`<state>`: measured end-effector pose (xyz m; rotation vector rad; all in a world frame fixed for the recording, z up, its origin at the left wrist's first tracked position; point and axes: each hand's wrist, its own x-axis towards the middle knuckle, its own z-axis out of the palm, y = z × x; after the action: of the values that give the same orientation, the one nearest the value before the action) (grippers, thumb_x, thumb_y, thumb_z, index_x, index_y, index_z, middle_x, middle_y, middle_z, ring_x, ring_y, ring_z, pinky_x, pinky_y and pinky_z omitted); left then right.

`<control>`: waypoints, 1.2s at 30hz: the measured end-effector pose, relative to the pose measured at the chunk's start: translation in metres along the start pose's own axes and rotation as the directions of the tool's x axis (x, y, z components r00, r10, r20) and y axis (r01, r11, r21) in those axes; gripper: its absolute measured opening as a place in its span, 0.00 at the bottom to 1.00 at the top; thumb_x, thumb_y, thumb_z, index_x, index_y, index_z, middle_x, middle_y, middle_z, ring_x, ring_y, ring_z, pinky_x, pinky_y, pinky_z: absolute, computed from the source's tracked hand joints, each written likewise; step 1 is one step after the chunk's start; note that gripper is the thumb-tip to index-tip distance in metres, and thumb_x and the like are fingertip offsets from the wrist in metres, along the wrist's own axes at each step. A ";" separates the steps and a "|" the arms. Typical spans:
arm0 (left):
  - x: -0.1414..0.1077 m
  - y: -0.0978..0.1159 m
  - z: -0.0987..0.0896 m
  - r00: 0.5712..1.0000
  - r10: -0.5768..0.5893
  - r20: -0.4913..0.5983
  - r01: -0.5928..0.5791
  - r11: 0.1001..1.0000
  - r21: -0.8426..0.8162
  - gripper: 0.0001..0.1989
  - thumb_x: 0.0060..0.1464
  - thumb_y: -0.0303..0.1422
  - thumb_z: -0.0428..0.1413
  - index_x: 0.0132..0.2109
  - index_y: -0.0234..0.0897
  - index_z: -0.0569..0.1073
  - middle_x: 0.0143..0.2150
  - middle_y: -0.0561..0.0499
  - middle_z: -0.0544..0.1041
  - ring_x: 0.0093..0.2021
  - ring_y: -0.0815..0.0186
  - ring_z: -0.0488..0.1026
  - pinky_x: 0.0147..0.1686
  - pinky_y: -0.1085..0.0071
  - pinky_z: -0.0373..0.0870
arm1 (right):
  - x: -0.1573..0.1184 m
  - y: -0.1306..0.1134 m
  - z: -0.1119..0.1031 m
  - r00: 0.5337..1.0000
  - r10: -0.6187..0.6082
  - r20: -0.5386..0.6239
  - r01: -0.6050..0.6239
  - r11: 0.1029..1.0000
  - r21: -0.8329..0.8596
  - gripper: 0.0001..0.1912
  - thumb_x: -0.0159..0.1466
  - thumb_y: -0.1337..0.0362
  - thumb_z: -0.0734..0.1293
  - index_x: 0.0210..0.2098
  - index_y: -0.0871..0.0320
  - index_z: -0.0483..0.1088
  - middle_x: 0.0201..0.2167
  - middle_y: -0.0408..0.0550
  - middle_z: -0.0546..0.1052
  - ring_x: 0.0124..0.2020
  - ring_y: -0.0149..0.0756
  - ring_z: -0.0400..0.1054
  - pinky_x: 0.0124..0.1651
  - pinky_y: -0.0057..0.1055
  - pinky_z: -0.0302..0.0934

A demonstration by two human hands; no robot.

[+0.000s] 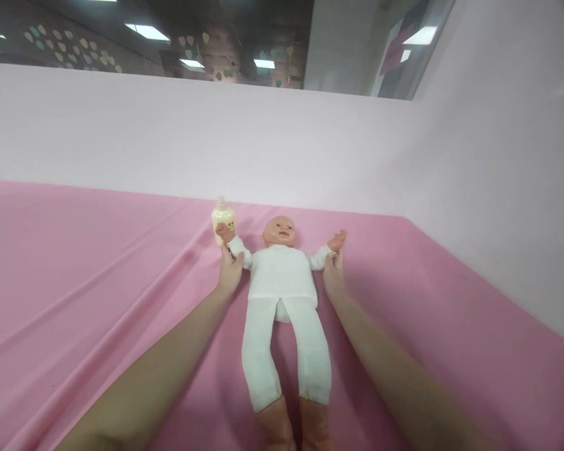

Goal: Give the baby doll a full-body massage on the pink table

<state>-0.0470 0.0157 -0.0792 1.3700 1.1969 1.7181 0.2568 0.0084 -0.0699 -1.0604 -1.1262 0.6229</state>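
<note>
A baby doll point(282, 275) in a white top and white trousers lies on its back on a pink cloth point(169, 250), head toward the wall and feet toward me. Both its arms are spread and bent upward. My left hand point(230, 266) is closed around the doll's forearm on the left, near the wrist. On the other side my right hand point(334, 270) grips the doll's other forearm at the sleeve end. A bottle point(220, 216) with pale yellow contents stands just behind the doll's hand on the left, partly hidden by it.
A white wall point(192, 138) rises behind the cloth, and another wall point(507, 188) closes off the right side. Above the back wall, a dark window or mirror point(244, 37) shows ceiling lights and hanging hearts. Long folds run through the cloth at the left.
</note>
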 end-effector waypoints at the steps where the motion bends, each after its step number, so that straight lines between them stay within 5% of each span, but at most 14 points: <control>1: 0.002 -0.002 -0.001 0.999 -0.025 -0.023 0.025 0.999 -0.024 0.33 0.61 0.34 0.55 0.69 0.49 0.52 0.66 0.44 0.65 0.64 0.59 0.66 0.64 0.56 0.65 | 0.001 0.002 -0.001 0.999 0.013 -0.029 -0.013 1.000 0.014 0.35 0.69 0.54 0.58 0.73 0.50 0.46 0.75 0.49 0.50 0.74 0.44 0.47 0.74 0.51 0.47; 6: 0.003 0.001 -0.002 0.997 -0.057 -0.049 0.055 0.998 -0.036 0.32 0.61 0.35 0.55 0.68 0.49 0.53 0.65 0.44 0.66 0.62 0.60 0.68 0.60 0.59 0.69 | 0.003 0.002 -0.002 0.998 0.015 -0.062 -0.012 0.998 0.056 0.37 0.69 0.58 0.57 0.74 0.47 0.42 0.76 0.45 0.46 0.76 0.45 0.44 0.74 0.53 0.46; 14: -0.003 0.009 0.003 0.990 0.092 0.106 -0.108 0.983 0.150 0.33 0.65 0.36 0.51 0.73 0.46 0.52 0.71 0.44 0.62 0.69 0.57 0.61 0.68 0.56 0.59 | -0.008 -0.023 0.004 0.969 -0.172 0.177 0.180 0.983 -0.028 0.30 0.72 0.53 0.55 0.72 0.49 0.50 0.74 0.45 0.54 0.74 0.42 0.48 0.76 0.49 0.44; 22: -0.004 0.013 0.005 0.934 0.122 0.336 -0.223 0.933 0.283 0.29 0.64 0.32 0.49 0.71 0.45 0.61 0.69 0.47 0.66 0.70 0.57 0.59 0.72 0.54 0.51 | -0.014 -0.022 0.003 0.959 -0.161 0.233 0.208 0.959 -0.192 0.26 0.73 0.56 0.52 0.68 0.50 0.59 0.66 0.49 0.67 0.68 0.44 0.59 0.72 0.55 0.52; 36: -0.005 0.018 0.006 0.909 0.105 0.404 -0.247 0.916 0.317 0.29 0.64 0.29 0.47 0.70 0.46 0.62 0.68 0.48 0.64 0.70 0.60 0.59 0.73 0.57 0.50 | -0.013 -0.014 0.007 0.935 -0.134 0.329 0.235 0.928 -0.290 0.30 0.64 0.66 0.57 0.66 0.54 0.64 0.65 0.52 0.67 0.67 0.42 0.60 0.72 0.47 0.53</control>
<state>-0.0390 0.0063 -0.0642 1.9877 1.2276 1.2915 0.2442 -0.0055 -0.0620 -1.1426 -1.6238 0.4653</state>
